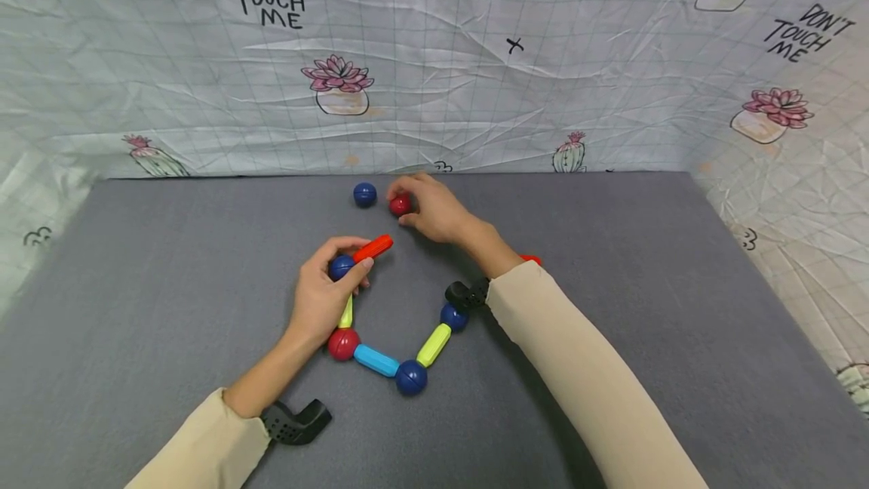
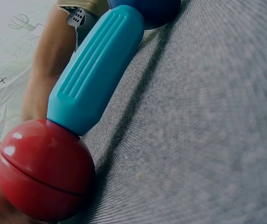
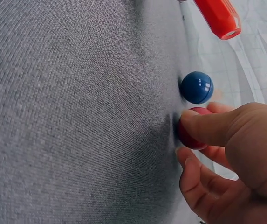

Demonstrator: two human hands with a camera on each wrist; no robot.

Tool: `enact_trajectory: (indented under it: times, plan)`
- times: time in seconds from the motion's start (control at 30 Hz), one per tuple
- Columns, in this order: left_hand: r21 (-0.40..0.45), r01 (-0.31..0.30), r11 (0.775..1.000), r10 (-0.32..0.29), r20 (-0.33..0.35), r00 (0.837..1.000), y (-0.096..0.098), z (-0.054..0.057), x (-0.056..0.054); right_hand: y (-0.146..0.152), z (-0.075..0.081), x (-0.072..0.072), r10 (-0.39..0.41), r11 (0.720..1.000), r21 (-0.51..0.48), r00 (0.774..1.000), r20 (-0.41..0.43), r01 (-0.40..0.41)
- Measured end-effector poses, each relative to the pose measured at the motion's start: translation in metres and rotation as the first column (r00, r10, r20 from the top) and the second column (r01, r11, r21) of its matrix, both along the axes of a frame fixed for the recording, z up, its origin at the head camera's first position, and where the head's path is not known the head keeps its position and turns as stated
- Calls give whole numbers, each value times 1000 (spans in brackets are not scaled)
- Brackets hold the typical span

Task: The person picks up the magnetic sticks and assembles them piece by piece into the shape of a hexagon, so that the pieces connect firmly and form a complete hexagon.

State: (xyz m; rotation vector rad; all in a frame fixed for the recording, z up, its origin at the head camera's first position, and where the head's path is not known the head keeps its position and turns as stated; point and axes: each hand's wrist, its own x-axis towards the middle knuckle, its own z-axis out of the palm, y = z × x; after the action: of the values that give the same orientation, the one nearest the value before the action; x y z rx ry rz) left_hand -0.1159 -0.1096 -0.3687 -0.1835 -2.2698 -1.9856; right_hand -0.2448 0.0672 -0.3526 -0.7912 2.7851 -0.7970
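My left hand (image 1: 317,296) grips a blue ball (image 1: 342,268), from which a red stick (image 1: 373,247) points up and right. Below that ball, a yellow-green stick (image 1: 346,313) leads to a red ball (image 1: 344,343), then a light-blue stick (image 1: 376,360), a blue ball (image 1: 411,378), another yellow-green stick and a blue ball (image 1: 454,317), forming an open chain. Farther back, my right hand (image 1: 440,213) pinches a loose red ball (image 1: 400,205) between thumb and fingers; in the right wrist view that red ball (image 3: 187,136) is partly covered by the thumb.
A loose blue ball (image 1: 364,195) lies left of the pinched red ball near the grey table's (image 1: 204,262) back edge. Part of a red piece (image 1: 532,259) shows behind my right forearm. A printed cloth (image 1: 434,112) hangs behind the table.
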Motion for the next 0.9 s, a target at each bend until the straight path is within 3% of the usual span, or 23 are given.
enact_trajectory:
  times: [0.2, 0.5, 0.7, 0.9]
  plan:
    - [-12, 1, 1000, -1, -6, 1000, -1, 0, 1, 6, 3, 4, 16, 1000, 2, 1000, 17, -16]
    - [-17, 1, 1000, -1, -15, 1000, 0, -1, 0, 25, 21, 24, 4, 982, -188, 991, 132, 21]
    - [-5, 8, 1000, -8, -23, 1000, 0, 0, -1, 40, 18, 39, 23, 958, -286, 988, 156, 23]
    - [-2, 8, 1000, -8, -20, 1000, -1, 0, -1, 42, 11, 48, 86, 916, -402, 977, 196, 0]
